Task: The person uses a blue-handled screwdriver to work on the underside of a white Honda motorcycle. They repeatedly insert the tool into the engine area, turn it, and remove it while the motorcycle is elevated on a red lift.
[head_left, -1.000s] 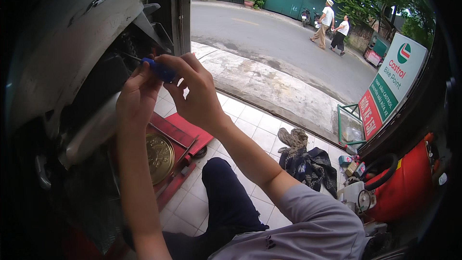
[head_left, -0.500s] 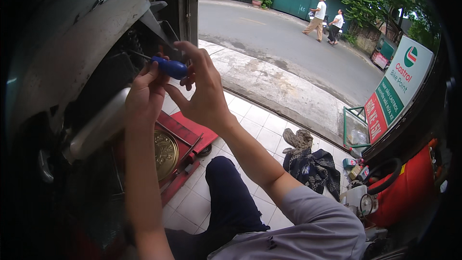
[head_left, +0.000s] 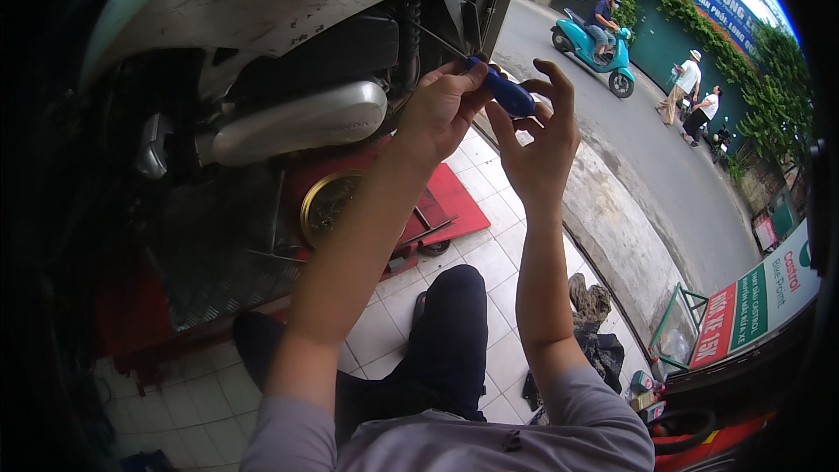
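Observation:
A blue-handled screwdriver point(head_left: 510, 96) is held up beside the rear of a motorbike point(head_left: 262, 9). Its thin metal shaft points up and left toward the bike's underside; what the tip meets is too dark to tell. My left hand point(head_left: 444, 109) is closed around the front of the handle, thumb and fingers pinching it. Around the handle's rounded end, my right hand point(head_left: 544, 153) has its fingers apart and curved, thumb near the handle; whether a fingertip touches it I cannot tell. Below my left wrist is the bike's silver muffler cover point(head_left: 297, 125).
Under the bike lies a red lift platform point(head_left: 459, 201) bearing a round gold-coloured tray point(head_left: 308, 214). Dark cloths point(head_left: 594, 341) and small bottles point(head_left: 644, 385) lie on white tiles at right. Beyond the doorway, a person rides a turquoise scooter point(head_left: 603, 51) and two people walk.
My view has swung left, showing more of the bike and platform. The turquoise scooter has come into view. My left hand keeps its hold on the screwdriver, my right still around its end.

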`<move>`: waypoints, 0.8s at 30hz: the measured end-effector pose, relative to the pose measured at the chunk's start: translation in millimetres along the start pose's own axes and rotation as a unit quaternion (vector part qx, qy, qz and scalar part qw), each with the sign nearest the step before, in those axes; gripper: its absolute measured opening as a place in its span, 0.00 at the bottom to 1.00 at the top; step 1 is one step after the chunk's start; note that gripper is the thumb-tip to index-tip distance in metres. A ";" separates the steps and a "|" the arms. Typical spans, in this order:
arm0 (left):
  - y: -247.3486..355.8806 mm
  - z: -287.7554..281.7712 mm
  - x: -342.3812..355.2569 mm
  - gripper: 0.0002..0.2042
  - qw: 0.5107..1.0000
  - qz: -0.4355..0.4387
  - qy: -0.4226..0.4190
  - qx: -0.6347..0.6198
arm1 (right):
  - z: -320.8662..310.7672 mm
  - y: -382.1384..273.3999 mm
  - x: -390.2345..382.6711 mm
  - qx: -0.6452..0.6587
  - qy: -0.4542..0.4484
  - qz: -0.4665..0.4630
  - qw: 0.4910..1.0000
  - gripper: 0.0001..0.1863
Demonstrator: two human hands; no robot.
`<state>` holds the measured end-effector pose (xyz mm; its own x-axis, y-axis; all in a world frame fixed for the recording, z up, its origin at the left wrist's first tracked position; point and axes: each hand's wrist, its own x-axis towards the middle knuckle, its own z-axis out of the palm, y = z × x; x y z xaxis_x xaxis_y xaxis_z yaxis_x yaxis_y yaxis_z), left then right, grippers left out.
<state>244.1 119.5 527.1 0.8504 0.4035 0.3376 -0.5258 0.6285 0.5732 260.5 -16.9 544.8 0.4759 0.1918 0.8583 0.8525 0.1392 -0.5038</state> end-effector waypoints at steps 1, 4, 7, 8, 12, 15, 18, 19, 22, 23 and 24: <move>0.4 2.2 0.1 0.09 0.999 -0.007 -0.016 -0.029 | -3.3 4.8 0.6 -0.028 -0.028 0.038 0.998 0.19; 4.7 8.2 -5.7 0.10 0.997 -0.015 -0.041 -0.058 | -3.4 2.2 1.4 -0.098 -0.044 0.078 0.991 0.16; 6.1 7.2 -4.2 0.10 0.998 -0.056 0.009 0.024 | -3.7 18.0 0.5 -0.055 -0.052 -0.047 0.996 0.14; 6.1 6.8 -2.7 0.10 0.998 -0.044 0.001 0.036 | -3.1 21.1 2.3 -0.079 -0.045 -0.087 0.992 0.14; 4.1 6.2 -4.3 0.10 0.999 0.014 -0.007 0.040 | 4.4 15.8 1.6 -0.074 -0.011 -0.150 0.986 0.21; 4.4 8.5 -5.0 0.09 0.999 0.033 -0.022 -0.011 | 6.7 9.6 0.8 0.024 0.030 -0.055 0.998 0.24; 5.2 10.7 -6.6 0.09 0.999 0.016 -0.027 -0.043 | -4.1 10.7 2.6 -0.023 -0.028 0.073 0.997 0.18; 6.4 13.1 -7.6 0.10 0.999 0.006 -0.026 -0.047 | -3.4 7.4 2.9 -0.039 0.000 -0.001 0.999 0.14; 12.3 13.8 -8.0 0.10 0.999 -0.025 0.015 -0.017 | -1.8 17.1 2.7 0.020 0.001 -0.057 0.998 0.14; 13.8 11.1 -7.6 0.09 0.998 -0.032 0.043 0.018 | -1.2 17.1 2.8 0.031 -0.015 -0.054 0.998 0.18; 16.8 10.4 -7.3 0.09 0.996 -0.038 0.068 0.049 | -1.1 16.1 5.1 0.000 -0.021 -0.102 0.995 0.18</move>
<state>229.3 120.2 542.0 0.8738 0.4478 0.1898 -0.4497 0.5954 0.6657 277.0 -14.8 541.1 0.2842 0.1997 0.9377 0.9301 0.1800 -0.3203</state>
